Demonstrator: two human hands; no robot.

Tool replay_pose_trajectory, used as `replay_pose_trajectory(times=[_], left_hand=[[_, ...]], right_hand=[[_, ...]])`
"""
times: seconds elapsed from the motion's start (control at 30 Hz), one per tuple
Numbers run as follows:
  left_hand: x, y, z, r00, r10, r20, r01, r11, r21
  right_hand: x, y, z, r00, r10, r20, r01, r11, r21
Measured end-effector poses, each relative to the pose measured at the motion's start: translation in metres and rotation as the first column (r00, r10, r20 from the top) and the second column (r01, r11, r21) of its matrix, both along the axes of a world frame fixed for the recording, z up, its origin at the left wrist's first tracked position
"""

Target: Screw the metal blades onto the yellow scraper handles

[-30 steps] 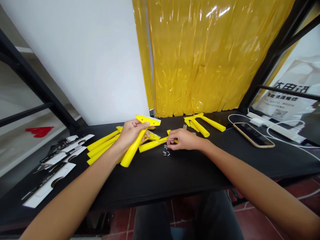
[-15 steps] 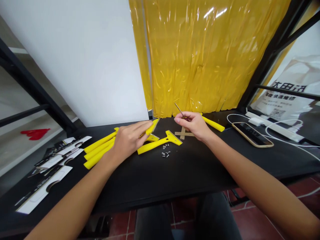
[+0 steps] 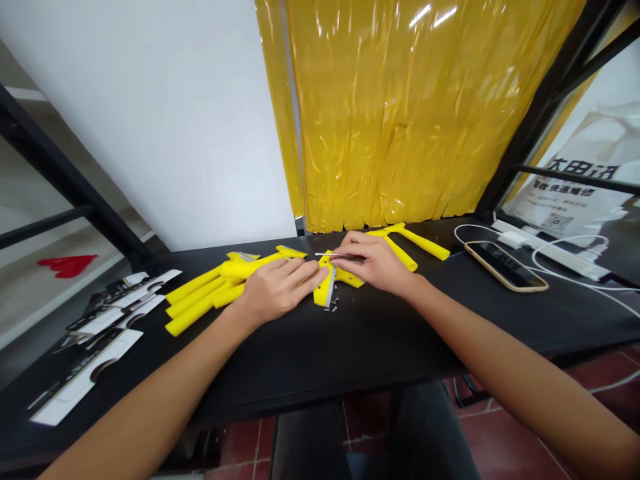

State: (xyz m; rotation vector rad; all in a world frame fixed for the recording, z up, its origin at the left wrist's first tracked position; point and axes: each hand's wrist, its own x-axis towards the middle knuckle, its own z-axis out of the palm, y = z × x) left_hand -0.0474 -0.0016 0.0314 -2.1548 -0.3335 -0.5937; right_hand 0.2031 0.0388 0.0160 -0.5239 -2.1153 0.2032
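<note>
My left hand (image 3: 280,288) lies palm down on a yellow plastic scraper (image 3: 325,285) at the middle of the black table (image 3: 350,340), its fingers pressing the handle. The scraper's wide head points toward me and shows a metal blade at its edge. My right hand (image 3: 373,261) pinches a thin metal screwdriver (image 3: 333,255), whose tip points left over the scraper's head. Several small screws (image 3: 334,307) lie on the table just below the scraper head. A pile of more yellow scraper handles (image 3: 200,300) sits under and left of my left hand.
Two more yellow scrapers (image 3: 415,241) lie behind my right hand. Black and white packaging cards (image 3: 95,333) are spread at the table's left end. A phone (image 3: 505,267) with white cables and a power strip (image 3: 555,253) sits at the right. A yellow plastic curtain (image 3: 400,107) hangs behind.
My right hand came down from the back of the table with the screwdriver to the scraper head. My left hand laid the scraper flat and turned its head toward me.
</note>
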Motion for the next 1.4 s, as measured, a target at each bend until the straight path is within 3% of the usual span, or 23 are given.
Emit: replay_pose_trajectory(times=[0.27, 0.33, 0.4, 0.47, 0.53, 0.63, 0.77, 0.97, 1.03, 1.07, 1.13, 1.2, 1.23, 1.3, 1.4], left_hand=[[0.004, -0.002, -0.001, 0.998, -0.003, -0.057, 0.003, 1.000, -0.004], [0.005, -0.001, -0.002, 0.997, -0.003, -0.073, 0.002, 1.000, -0.013], [0.005, -0.001, -0.003, 0.997, -0.007, -0.082, 0.005, 1.000, -0.020], [0.006, -0.001, -0.004, 0.997, -0.013, -0.077, 0.012, 1.000, -0.024], [0.006, -0.001, -0.005, 0.997, -0.019, -0.076, 0.018, 1.000, -0.023], [0.007, -0.001, -0.009, 0.996, -0.024, -0.085, 0.022, 0.999, -0.023], [0.008, -0.001, -0.013, 0.998, -0.036, -0.055, 0.033, 0.999, -0.038], [0.007, -0.001, -0.010, 0.999, -0.032, -0.034, 0.032, 0.999, -0.018], [0.005, 0.001, -0.009, 1.000, -0.025, -0.017, 0.025, 1.000, -0.015], [0.003, 0.002, -0.008, 1.000, -0.017, -0.003, 0.017, 1.000, -0.017], [-0.002, 0.005, -0.006, 0.999, 0.022, 0.049, -0.021, 1.000, -0.017], [-0.007, 0.008, -0.003, 0.987, 0.089, 0.133, -0.088, 0.996, -0.013], [-0.010, 0.008, -0.001, 0.977, 0.129, 0.172, -0.128, 0.992, -0.021], [-0.014, 0.009, 0.001, 0.951, 0.213, 0.223, -0.203, 0.977, -0.065], [-0.019, 0.009, 0.003, 0.920, 0.303, 0.246, -0.272, 0.950, -0.155]], right_hand=[[0.000, -0.003, 0.003, 0.996, 0.019, 0.083, -0.018, 1.000, -0.013], [0.000, -0.004, 0.005, 0.994, 0.036, 0.099, -0.028, 0.996, -0.083], [-0.001, -0.004, 0.006, 0.995, 0.066, 0.078, -0.046, 0.970, -0.237], [-0.002, -0.003, 0.006, 0.996, 0.091, 0.001, -0.080, 0.887, -0.455], [-0.003, -0.002, 0.006, 0.992, 0.091, -0.083, -0.123, 0.752, -0.648], [-0.002, -0.001, 0.007, 0.988, 0.081, -0.133, -0.156, 0.566, -0.809], [0.000, -0.001, 0.009, 0.981, 0.086, -0.175, -0.195, 0.405, -0.893], [-0.001, 0.001, 0.008, 0.926, 0.089, -0.367, -0.377, 0.264, -0.888], [-0.001, 0.003, 0.008, 0.923, 0.015, -0.385, -0.373, 0.285, -0.883], [0.000, 0.003, 0.008, 0.931, -0.031, -0.365, -0.333, 0.340, -0.879], [0.001, 0.005, 0.007, 0.957, -0.079, -0.278, -0.201, 0.511, -0.836], [0.004, 0.006, 0.005, 0.989, -0.010, -0.145, -0.103, 0.658, -0.746], [0.005, 0.006, 0.003, 0.996, 0.054, -0.069, -0.087, 0.707, -0.701], [0.006, 0.007, -0.002, 0.983, 0.157, 0.096, -0.063, 0.775, -0.628], [0.005, 0.009, -0.010, 0.934, 0.145, 0.328, 0.030, 0.880, -0.473]])
